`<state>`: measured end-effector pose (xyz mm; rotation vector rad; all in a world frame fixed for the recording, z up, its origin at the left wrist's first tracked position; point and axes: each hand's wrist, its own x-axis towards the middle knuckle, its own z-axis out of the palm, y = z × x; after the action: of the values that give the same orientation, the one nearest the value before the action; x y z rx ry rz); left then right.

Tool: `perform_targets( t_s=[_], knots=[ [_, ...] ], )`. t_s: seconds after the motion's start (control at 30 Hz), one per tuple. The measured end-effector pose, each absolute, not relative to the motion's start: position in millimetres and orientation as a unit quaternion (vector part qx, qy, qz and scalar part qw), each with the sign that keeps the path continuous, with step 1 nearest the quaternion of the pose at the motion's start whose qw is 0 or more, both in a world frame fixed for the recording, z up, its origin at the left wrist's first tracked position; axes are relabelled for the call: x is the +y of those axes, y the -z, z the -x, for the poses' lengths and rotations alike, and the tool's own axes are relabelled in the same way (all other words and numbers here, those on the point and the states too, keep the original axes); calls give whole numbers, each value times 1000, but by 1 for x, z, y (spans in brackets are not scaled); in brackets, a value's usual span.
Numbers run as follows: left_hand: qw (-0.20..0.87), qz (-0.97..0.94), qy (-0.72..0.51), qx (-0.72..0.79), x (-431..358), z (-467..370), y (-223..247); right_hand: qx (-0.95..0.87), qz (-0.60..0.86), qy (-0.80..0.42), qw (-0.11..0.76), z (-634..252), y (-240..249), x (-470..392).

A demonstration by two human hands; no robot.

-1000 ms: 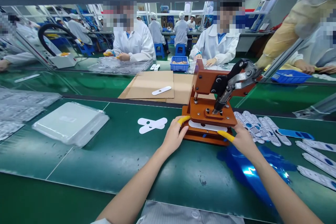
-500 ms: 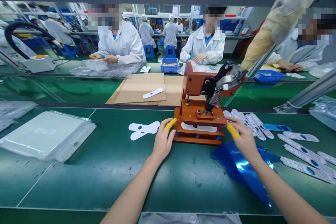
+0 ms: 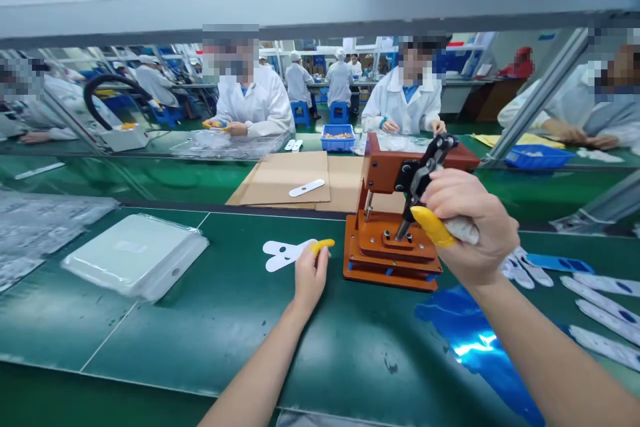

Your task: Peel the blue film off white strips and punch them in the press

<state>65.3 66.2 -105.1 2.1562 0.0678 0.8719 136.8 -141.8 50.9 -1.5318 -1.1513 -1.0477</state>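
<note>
Press [image 3: 373, 170] is straight left of your right hand [image 3: 487, 240], nearly all of it on that side. You've got that hand closed round its handle [image 3: 466, 229], wrapped end poking out of the fist on the near right. Relation that counts: fist to rod [image 3: 401, 230]. Linkage [image 3: 423, 180] sits just left of your knuckles; rod leans from its top at upper right to its foot at lower left, down onto the top plate [image 3: 373, 237]. So the plates are left of and below the grip, long side running left-right. Gap between plates looks closed; can't see what's in it.

Right hand is much the nearer one to the linkage. Left hand [image 3: 310, 277] is off the press, just left of the base, thumb and yellow-capped finger close together. White strips [image 3: 273, 263] sit crossed at those fingertips, right ends hidden by them; can't tell if you're pinching one.

Further out from the right fist: blue film [image 3: 450, 313] below, printed strips [image 3: 607, 347] right, cardboard [image 3: 280, 170] beyond and left, bagged pack [image 3: 130, 247] far left.
</note>
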Motion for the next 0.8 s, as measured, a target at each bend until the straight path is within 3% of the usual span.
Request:
perform_targets(
  t_s=[0.13, 0.27, 0.4, 0.5, 0.6, 0.67, 0.73, 0.8],
  knots=[
    [307, -869, -332, -202, 44, -63, 96, -443, 575, 445, 524, -138, -80, -141],
    [189, -907, -266, -268, 17, -85, 85, -328, 580, 216, 713, -166, -157, -131],
    [140, -945, -201, -215, 8, -111, 73, -194, 658, 9, 728, -218, -184, -114],
    [153, -934, -179, -269, 19, -100, 70, -218, 655, 25, 723, -217, -182, -122],
    [137, -909, -213, -330, 52, -67, 76, -330, 672, 150, 646, -182, -169, -159],
    [136, -920, -257, -265, 88, -54, 80, -362, 704, 282, 542, -161, -144, -192],
    [138, -935, -292, -149, 127, -61, 81, -268, 766, 371, 452, -154, -98, -225],
    [113, -952, -276, -69, 161, -89, 81, -116, 879, 312, 342, -162, -36, -253]
  ],
)
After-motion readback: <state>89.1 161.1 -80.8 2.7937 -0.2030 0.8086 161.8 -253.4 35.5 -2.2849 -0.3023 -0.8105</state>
